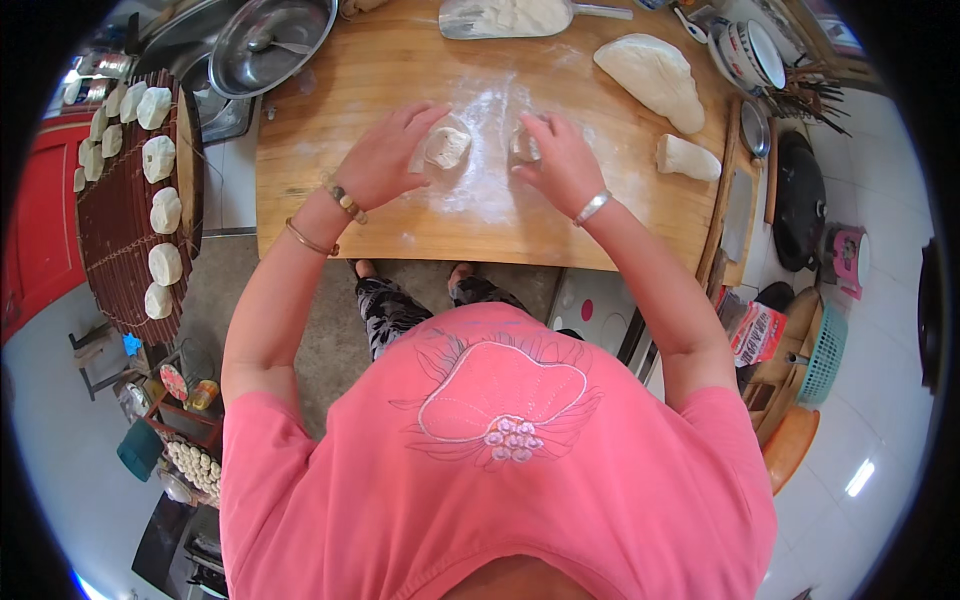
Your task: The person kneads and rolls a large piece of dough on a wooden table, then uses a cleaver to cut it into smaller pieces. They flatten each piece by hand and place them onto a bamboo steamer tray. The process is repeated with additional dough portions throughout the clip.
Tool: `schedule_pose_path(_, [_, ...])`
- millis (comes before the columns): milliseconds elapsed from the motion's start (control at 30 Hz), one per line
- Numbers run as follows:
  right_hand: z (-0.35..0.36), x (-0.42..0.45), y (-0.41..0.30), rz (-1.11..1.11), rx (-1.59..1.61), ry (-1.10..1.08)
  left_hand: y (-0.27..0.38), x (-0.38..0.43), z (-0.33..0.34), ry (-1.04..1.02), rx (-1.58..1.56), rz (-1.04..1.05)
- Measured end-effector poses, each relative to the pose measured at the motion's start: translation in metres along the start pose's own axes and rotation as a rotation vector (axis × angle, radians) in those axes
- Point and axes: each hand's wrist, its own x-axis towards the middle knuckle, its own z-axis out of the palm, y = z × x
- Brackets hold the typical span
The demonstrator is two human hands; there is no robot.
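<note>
My left hand point(390, 156) curves over the floured wooden board, fingers and thumb apart. Just right of it sits a small round dough piece point(448, 148); whether the fingertips touch it is unclear. Across a strip of white flour point(484, 142), my right hand point(562, 161) is cupped at a second small dough piece point(525, 145). Its fingers partly hide that piece, so I cannot tell whether they grip it. Farther right on the wooden board point(337, 217) are a large folded slab of dough point(652, 79) and a short dough log point(688, 157).
A metal scoop of flour point(517, 16) lies at the board's far edge. Far left, a steel bowl point(274, 45) holds a spoon. Several shaped dough pieces rest on a brown slatted mat point(124, 225) to the left. Stacked enamel bowls point(754, 56) and a cleaver point(739, 214) are right.
</note>
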Motion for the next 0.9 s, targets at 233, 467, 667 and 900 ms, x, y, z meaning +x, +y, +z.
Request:
schedule_pose_path(233, [0.018,0.011,0.000,-0.051,-0.020,-0.097,0.007,0.025,0.015,-0.291,0.217,-0.097])
schedule_pose_path(467, [0.012,-0.004,0.013,0.073,-0.030,-0.026,0.011,0.004,0.015,-0.030,0.126,-0.104])
schedule_pose_path(667, [0.034,0.005,0.005,-0.083,-0.049,-0.140,-0.002,0.015,0.036,-0.061,0.170,0.015])
schedule_pose_path(900, [-0.008,-0.018,-0.002,0.079,-0.115,-0.244,0.015,-0.020,0.007,0.004,0.158,-0.261])
